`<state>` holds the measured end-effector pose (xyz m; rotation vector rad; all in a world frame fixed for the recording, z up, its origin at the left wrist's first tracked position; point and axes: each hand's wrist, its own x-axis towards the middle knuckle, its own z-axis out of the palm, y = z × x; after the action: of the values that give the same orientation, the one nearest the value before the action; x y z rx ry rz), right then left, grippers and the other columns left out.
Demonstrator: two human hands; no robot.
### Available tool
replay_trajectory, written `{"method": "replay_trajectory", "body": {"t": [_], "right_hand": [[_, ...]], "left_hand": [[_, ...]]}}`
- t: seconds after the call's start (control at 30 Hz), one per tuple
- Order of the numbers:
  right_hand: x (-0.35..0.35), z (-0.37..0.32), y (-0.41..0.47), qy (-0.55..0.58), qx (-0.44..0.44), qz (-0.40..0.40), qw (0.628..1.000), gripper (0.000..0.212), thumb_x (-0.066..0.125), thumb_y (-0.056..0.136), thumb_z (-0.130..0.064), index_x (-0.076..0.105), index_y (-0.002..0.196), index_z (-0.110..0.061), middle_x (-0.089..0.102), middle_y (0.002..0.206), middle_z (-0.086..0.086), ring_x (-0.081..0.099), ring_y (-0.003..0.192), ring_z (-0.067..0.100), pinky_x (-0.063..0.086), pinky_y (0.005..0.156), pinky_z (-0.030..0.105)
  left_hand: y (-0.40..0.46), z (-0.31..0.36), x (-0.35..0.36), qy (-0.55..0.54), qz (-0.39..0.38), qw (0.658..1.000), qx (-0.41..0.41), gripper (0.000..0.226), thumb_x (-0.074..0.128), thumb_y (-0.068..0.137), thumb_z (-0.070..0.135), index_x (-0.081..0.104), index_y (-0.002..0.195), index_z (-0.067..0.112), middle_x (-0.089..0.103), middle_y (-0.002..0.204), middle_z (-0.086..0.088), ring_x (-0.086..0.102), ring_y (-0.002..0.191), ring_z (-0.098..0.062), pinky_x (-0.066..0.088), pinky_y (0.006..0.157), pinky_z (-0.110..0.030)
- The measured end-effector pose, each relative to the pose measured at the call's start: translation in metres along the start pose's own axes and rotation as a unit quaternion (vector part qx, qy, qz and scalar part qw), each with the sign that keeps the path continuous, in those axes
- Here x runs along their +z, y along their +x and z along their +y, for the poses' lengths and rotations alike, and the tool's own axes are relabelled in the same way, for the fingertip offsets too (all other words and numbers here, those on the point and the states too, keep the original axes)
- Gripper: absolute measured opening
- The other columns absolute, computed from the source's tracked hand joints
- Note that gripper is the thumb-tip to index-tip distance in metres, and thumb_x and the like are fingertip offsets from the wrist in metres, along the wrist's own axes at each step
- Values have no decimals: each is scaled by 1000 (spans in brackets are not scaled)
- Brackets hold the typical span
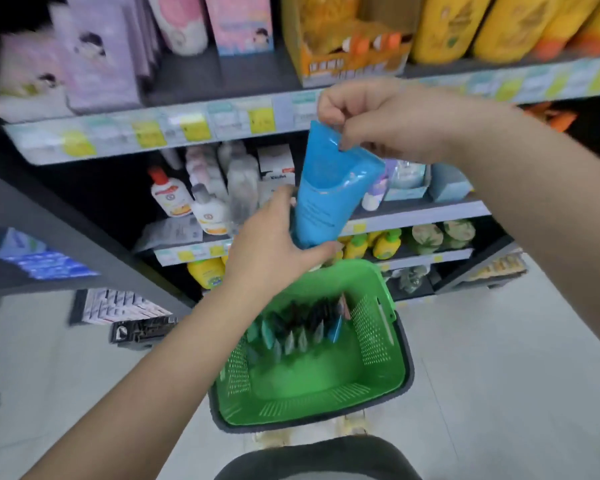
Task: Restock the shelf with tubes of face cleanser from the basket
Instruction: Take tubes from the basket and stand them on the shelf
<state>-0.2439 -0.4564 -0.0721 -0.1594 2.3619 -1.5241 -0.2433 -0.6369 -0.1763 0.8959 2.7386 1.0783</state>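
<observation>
A glossy blue plastic tube of face cleanser (329,188) hangs in the air between both hands, above the green perforated plastic basket (378,344) that stands on the pale floor in front of the grey metal shelf (420,211). The right hand (385,123) pinches the flat crimped end at the top, thumb and fingertips pressed together on the seal; the left hand (274,244) wraps the lower, rounder end, fingers curled round the body and thumb under it near the cap, which is hidden. The tube looks light and soft-walled — likely to dent under a hard squeeze and, being shiny, to slide in a loose grip. The crimp is probably the stiffest place to pinch, but the tube will swing from there; the fuller body near the cap gives steadier control for standing it on a shelf. More tubes in dark, teal and grey colours (298,336) stand in a row at the far side of the basket, so much of the restocking seems left to do.
</observation>
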Motion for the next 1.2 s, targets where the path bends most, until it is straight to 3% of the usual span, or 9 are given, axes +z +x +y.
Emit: {"method": "replay_trajectory", "body": {"t": [0.17, 0.27, 0.43, 0.5, 0.57, 0.63, 0.83, 1.07, 1.2], "right_hand": [[-15, -75, -1, 12, -94, 43, 995, 19, 45, 64, -1, 38, 70, -18, 41, 59, -5, 39, 48, 3, 29, 41, 17], [-24, -120, -9, 19, -169, 53, 984, 17, 48, 67, -3, 41, 70, -18, 43, 63, -1, 41, 51, 5, 30, 45, 19], [-47, -191, -21, 154, -297, 39, 942, 16, 56, 74, -6, 43, 73, -15, 49, 59, -4, 44, 47, 4, 39, 44, 14], [-54, -215, -23, 194, -337, 25, 921, 33, 78, 62, -16, 50, 79, -14, 55, 67, -1, 53, 54, 8, 46, 50, 18], [-59, -237, -21, 182, -372, 3, 910, 50, 79, 54, -37, 56, 91, -12, 63, 81, -1, 61, 69, 11, 52, 60, 22], [-59, -259, -19, 122, -396, -4, 910, 58, 74, 61, -45, 57, 105, -12, 64, 97, -1, 60, 85, 14, 54, 73, 28], [-64, -316, 12, 36, -410, 130, 902, 59, 67, 77, -30, 49, 126, -3, 64, 118, 8, 65, 101, 20, 54, 76, 32], [-74, -346, 80, 33, -384, 307, 870, 23, 60, 90, -18, 49, 109, -15, 62, 115, 11, 64, 99, 22, 54, 86, 41], [-74, -336, 111, 22, -374, 332, 866, 21, 61, 89, -18, 51, 107, -21, 65, 105, 13, 66, 92, 25, 55, 82, 39]], "left_hand": [[10, 39, -64, 11, 79, 996, 37, 61, 71, 56, 60, 42, 93, 22, 60, 84, 11, 59, 81, -16, 40, 58, -32], [18, 62, -101, 17, 118, 991, 54, 64, 63, 51, 66, 45, 95, 23, 62, 85, 11, 60, 80, -14, 48, 62, -35], [35, 94, -166, 23, 200, 973, 111, 59, 56, 48, 72, 45, 91, 33, 60, 82, 19, 58, 76, 0, 50, 60, -31], [41, 107, -193, 27, 243, 962, 122, 57, 57, 47, 72, 44, 87, 33, 61, 80, 19, 60, 74, 1, 52, 59, -30], [49, 122, -222, 29, 287, 948, 132, 57, 57, 47, 72, 45, 86, 33, 63, 81, 19, 61, 75, 1, 53, 61, -33], [57, 135, -251, 43, 331, 931, 147, 58, 54, 47, 74, 45, 88, 34, 63, 83, 19, 60, 76, 2, 53, 64, -31], [96, 175, -327, 55, 426, 887, 169, 51, 64, 63, 59, 47, 95, 23, 62, 84, 12, 60, 79, -9, 50, 65, -31], [164, 173, -366, 78, 427, 894, 110, 45, 61, 80, 49, 41, 101, 14, 51, 83, 4, 54, 79, -22, 39, 61, -31], [184, 155, -360, 81, 422, 900, 71, 62, 59, 84, 41, 32, 129, 7, 57, 99, -6, 59, 97, -30, 36, 64, -30]]}}
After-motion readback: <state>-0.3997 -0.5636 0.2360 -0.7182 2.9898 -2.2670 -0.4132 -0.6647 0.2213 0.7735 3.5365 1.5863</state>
